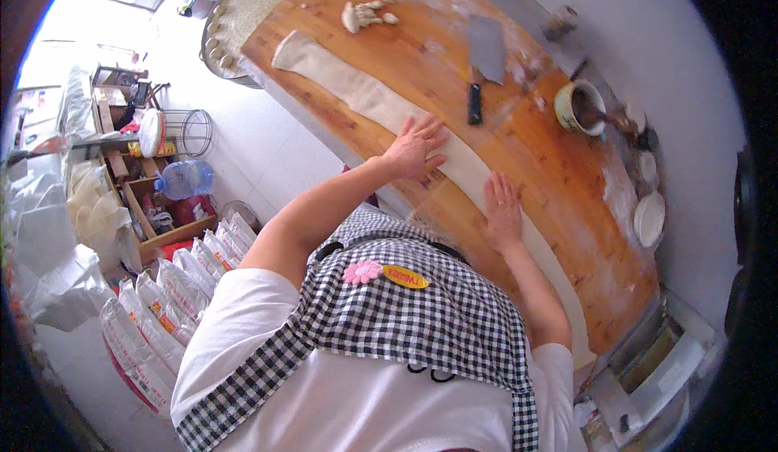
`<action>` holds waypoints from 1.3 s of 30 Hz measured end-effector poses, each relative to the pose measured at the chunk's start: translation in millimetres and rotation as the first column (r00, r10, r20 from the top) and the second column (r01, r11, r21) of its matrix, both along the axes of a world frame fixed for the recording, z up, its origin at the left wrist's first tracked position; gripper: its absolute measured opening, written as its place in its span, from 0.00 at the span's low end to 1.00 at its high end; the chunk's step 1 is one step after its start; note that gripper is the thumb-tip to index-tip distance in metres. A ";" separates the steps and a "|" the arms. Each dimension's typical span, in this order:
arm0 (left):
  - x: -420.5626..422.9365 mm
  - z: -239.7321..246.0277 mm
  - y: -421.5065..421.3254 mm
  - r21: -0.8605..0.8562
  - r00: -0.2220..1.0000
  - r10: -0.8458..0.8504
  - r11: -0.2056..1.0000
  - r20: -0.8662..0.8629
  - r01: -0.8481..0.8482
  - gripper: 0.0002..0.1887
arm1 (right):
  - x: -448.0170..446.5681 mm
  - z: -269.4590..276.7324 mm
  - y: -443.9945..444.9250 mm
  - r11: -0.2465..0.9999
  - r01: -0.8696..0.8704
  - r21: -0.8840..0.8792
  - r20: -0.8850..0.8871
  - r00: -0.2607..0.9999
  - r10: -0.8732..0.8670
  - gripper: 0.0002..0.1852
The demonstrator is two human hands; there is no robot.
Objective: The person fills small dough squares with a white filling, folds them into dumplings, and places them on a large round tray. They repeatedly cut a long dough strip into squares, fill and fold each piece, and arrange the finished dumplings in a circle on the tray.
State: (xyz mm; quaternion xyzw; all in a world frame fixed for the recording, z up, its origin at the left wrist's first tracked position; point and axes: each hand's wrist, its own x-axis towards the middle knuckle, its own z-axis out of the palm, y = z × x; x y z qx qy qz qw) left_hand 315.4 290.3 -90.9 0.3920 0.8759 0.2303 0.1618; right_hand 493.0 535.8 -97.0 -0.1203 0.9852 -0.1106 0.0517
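A long flat strip of pale dough [358,84] runs diagonally across the floured wooden work board [541,191], reaching towards the lower right edge. My left hand [419,147] lies palm down on the middle of the strip, fingers spread. Farther along to the right, my right hand [503,209] rests flat on the dough, with a ring on one finger. Neither hand grips anything. Beyond the strip lies a cleaver [486,48] with a black handle. A small heap of dough scraps [368,16] sits near the far left of the board.
A round pan [255,8] edged with small dough pieces adjoins the board's far left. Along the wall stand a patterned bowl [577,109] with dark contents and a white dish [649,220]. To my left are filled white bags [176,282], a water jug [184,180] and a wooden drawer [176,233].
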 end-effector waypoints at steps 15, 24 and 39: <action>-233.2 -19.4 -215.8 0.017 0.466 0.877 0.471 -0.121 -0.882 0.24 | -341.0 22.7 -307.6 0.947 -0.321 0.025 0.129 0.940 0.316 0.44; -343.1 11.9 -359.0 0.075 0.679 0.732 0.681 -0.050 -0.728 0.18 | -332.5 6.4 -294.7 0.953 -0.302 0.000 0.144 0.943 0.299 0.41; -303.1 3.3 -249.7 -0.036 0.958 0.200 0.977 -0.208 -0.212 0.34 | -365.9 1.9 -322.5 0.964 -0.182 -0.196 -0.009 0.983 0.184 0.40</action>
